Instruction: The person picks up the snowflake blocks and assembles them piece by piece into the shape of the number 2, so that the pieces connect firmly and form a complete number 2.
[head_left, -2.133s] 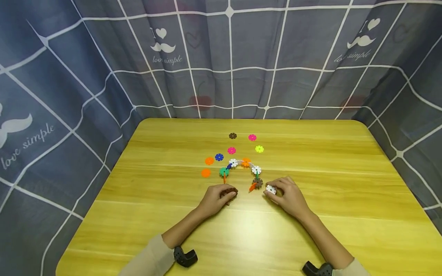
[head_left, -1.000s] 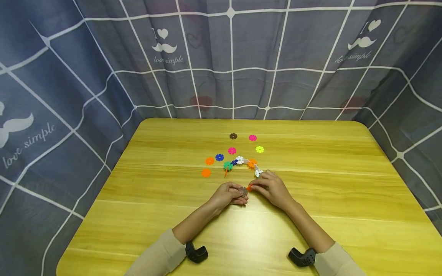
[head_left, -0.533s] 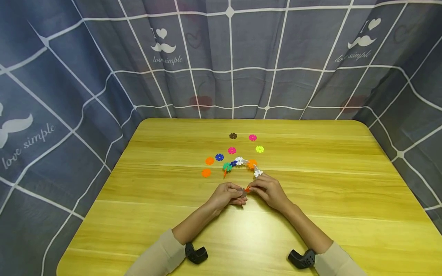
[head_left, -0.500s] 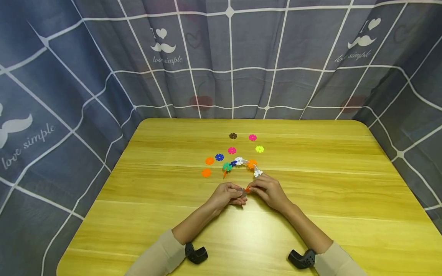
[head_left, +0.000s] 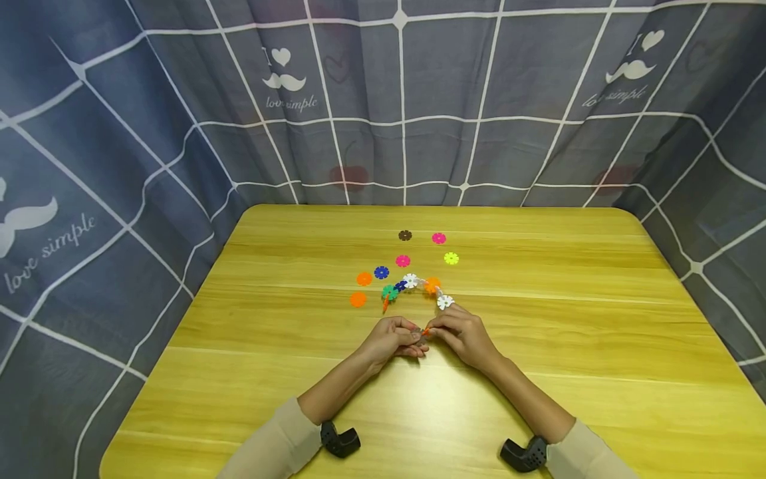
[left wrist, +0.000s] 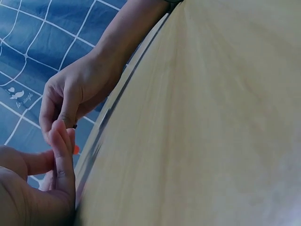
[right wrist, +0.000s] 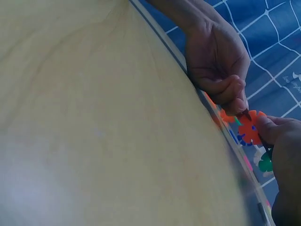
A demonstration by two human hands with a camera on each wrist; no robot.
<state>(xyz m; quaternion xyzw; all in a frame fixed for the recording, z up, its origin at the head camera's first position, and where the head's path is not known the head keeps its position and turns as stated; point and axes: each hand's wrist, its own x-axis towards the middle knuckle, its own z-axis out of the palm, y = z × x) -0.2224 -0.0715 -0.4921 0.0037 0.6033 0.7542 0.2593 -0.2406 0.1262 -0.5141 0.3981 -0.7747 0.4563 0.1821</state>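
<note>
My left hand (head_left: 385, 342) pinches a brown notched flower-shaped disc (head_left: 419, 336) between thumb and fingers. My right hand (head_left: 469, 338) pinches an orange notched disc (right wrist: 248, 128) that meets the brown one's edge. From the right hand, a chain of joined discs curves away over the table: a green disc (right wrist: 265, 162) near the hand, then a white disc (head_left: 445, 303), an orange one (head_left: 433, 286), another white one (head_left: 409, 281), a dark blue one and a green one (head_left: 389, 293). A tilted orange disc (head_left: 385, 305) ends the chain's left side. Fingers hide part of both held discs.
Loose discs lie behind and left of the chain: two orange (head_left: 358, 299), a blue (head_left: 381, 272), two pink (head_left: 403, 261), a brown (head_left: 405, 235) and a yellow-green (head_left: 451, 258). A grey checked curtain (head_left: 431, 100) surrounds the wooden table (head_left: 269, 266).
The hands came together from apart. The right hand, earlier holding a white disc beside the chain, now pinches its orange end disc against the left hand's brown disc. The chain has shifted slightly left lately.
</note>
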